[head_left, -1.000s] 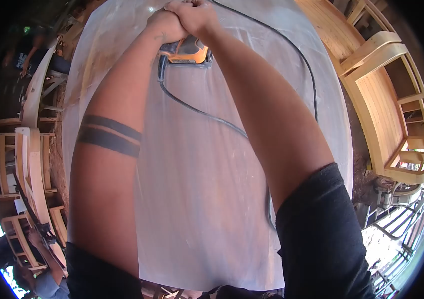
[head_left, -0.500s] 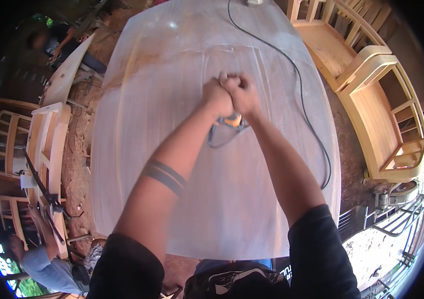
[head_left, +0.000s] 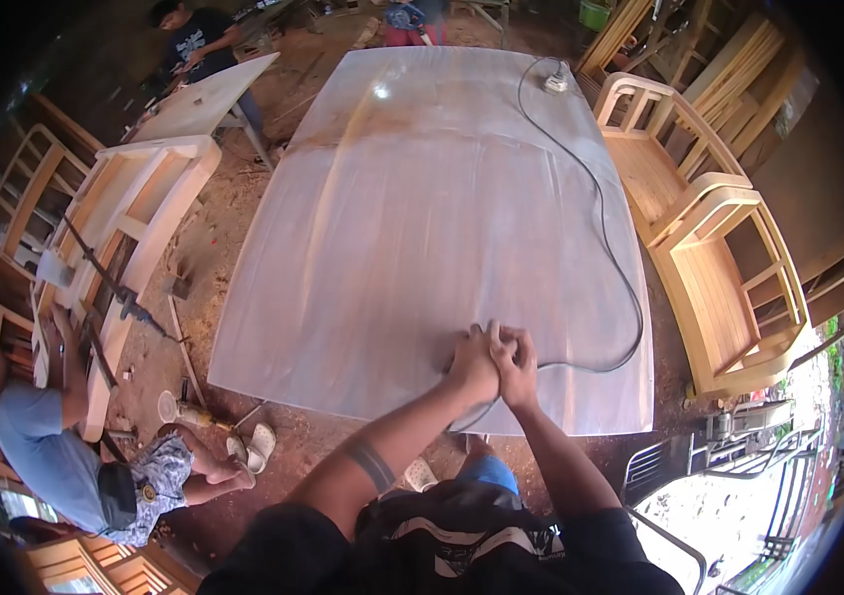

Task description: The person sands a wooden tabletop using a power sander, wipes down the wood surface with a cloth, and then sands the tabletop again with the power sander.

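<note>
The surface [head_left: 382,248] stretches far and left; a cord [head_left: 642,325] curves inside its right edge; left hand [head_left: 474,367] and right hand [head_left: 515,369] meet by the near edge, forearms [head_left: 407,434] converging, fingers bunched; I cannot tell their hold.

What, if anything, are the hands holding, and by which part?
Cannot be told: left hand and right hand hide whatever is beneath; dark cord shows beside them.
</note>
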{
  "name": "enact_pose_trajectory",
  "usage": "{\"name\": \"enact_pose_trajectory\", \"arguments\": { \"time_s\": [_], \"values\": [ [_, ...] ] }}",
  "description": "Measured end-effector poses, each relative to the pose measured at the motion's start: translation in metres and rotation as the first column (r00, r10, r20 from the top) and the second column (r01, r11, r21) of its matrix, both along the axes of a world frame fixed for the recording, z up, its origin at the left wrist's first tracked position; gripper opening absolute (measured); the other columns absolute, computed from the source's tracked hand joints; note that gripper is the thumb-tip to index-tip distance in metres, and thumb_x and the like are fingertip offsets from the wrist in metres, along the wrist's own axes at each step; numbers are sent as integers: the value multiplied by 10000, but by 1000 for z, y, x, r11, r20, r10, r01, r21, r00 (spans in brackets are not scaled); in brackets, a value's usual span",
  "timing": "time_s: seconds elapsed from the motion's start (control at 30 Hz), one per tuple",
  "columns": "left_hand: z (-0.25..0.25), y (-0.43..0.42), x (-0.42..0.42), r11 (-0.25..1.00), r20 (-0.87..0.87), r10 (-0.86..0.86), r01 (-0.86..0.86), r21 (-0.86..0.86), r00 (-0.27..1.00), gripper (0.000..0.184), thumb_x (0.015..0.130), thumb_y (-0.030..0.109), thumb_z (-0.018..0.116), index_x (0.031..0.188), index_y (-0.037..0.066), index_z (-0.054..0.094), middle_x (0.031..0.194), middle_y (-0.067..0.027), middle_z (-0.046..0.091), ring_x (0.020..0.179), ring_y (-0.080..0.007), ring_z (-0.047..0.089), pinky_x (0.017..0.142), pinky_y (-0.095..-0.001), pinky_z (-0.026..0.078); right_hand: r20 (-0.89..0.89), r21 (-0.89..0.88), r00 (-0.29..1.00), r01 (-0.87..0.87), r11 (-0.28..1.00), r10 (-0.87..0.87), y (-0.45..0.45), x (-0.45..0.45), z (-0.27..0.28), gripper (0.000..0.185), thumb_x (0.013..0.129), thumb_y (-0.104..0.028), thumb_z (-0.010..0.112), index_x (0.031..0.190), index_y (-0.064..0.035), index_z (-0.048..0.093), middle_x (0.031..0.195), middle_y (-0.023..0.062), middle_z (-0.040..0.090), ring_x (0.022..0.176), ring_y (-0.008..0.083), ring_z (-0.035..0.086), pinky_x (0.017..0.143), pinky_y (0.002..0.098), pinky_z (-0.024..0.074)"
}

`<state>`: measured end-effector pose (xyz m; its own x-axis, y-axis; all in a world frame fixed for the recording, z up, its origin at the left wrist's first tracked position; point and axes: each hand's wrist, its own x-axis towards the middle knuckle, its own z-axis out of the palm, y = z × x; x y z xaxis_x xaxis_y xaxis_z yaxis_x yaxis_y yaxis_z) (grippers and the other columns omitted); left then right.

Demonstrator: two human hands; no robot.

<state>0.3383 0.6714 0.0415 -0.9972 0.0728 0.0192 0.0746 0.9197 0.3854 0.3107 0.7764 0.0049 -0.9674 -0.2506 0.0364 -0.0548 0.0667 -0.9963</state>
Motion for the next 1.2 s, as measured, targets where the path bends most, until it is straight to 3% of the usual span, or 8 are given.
{"name": "enact_pose_trajectory", "arguments": {
  "time_s": [0.33, 0.57, 0.7, 0.77, 0.83, 0.9, 1.07, 1.2],
  "values": [
    [-46, 20, 49, 981, 119, 158, -170, 95, 980, 460, 938, 458, 509, 1140, 46, 549, 1107, -265, 572, 1028, -403, 630, 811, -485, 543, 71, 23, 997, -20, 1000, 18, 13, 60, 17, 458, 857, -269, 674, 1146, 75, 583, 1073, 184, 640, 1045, 250, 597, 936, 360, 453],
    [2, -44, -99, 999, 125, 15, -11, -34, 992, 287, 875, 263, 564, 1088, 73, 581, 1137, -181, 560, 1056, -378, 562, 793, -491, 545, 33, -67, 999, -23, 997, 25, -48, -93, 3, 399, 839, -235, 723, 1109, 37, 612, 1072, 164, 653, 995, 182, 603, 854, 321, 480],
    [-31, -87, -196, 979, 76, 167, -175, 106, 983, 246, 886, 249, 556, 1101, 137, 597, 1123, -166, 579, 1019, -377, 582, 788, -461, 539, 34, -168, 999, -7, 986, 13, -96, -193, -19, 410, 825, -256, 752, 1098, 23, 627, 975, 135, 679, 899, 170, 616, 791, 321, 501],
    [-20, -110, -240, 995, -41, 71, -74, -62, 997, 277, 880, 276, 571, 1122, 143, 595, 1126, -178, 592, 1004, -373, 595, 803, -445, 539, 54, -223, 998, -3, 975, 16, -119, -240, -20, 431, 814, -279, 761, 1096, 20, 635, 983, 144, 685, 910, 183, 626, 812, 329, 504],
    [-20, -130, -287, 990, -43, 52, -57, -132, 998, 476, 667, 265, 774, 1097, 147, 608, 1176, -169, 586, 981, -389, 590, 814, -467, 534, 61, -210, 998, 9, 978, 4, -138, -287, -21, 442, 799, -296, 768, 1084, 19, 647, 978, 154, 690, 915, 190, 635, 823, 331, 504],
    [-25, -154, -333, 982, -94, 21, -38, -185, 995, 517, 643, 277, 792, 1116, 167, 614, 1148, -150, 614, 973, -387, 610, 815, -465, 537, 53, -242, 998, 26, 970, -13, -161, -333, -24, 446, 777, -301, 771, 1064, 22, 659, 957, 156, 692, 908, 188, 637, 821, 330, 505],
    [-36, -204, -437, 970, -12, 133, -133, -203, 991, 508, 743, 212, 697, 1242, 209, 598, 1187, -107, 647, 1062, -323, 642, 862, -391, 548, -42, -450, 999, -43, 892, 27, -222, -450, -53, 513, 714, -347, 783, 1036, 35, 664, 918, 148, 694, 873, 198, 647, 775, 317, 520],
    [-40, -238, -513, 938, -104, 28, -62, -342, 994, 398, 795, 331, 630, 1149, 153, 673, 1168, -139, 679, 1063, -291, 659, 894, -387, 531, 3, -320, 998, -65, 945, 69, -248, -516, -45, 392, 811, -299, 723, 1025, 23, 653, 967, 104, 672, 880, 164, 619, 786, 293, 500]
  ]
}}
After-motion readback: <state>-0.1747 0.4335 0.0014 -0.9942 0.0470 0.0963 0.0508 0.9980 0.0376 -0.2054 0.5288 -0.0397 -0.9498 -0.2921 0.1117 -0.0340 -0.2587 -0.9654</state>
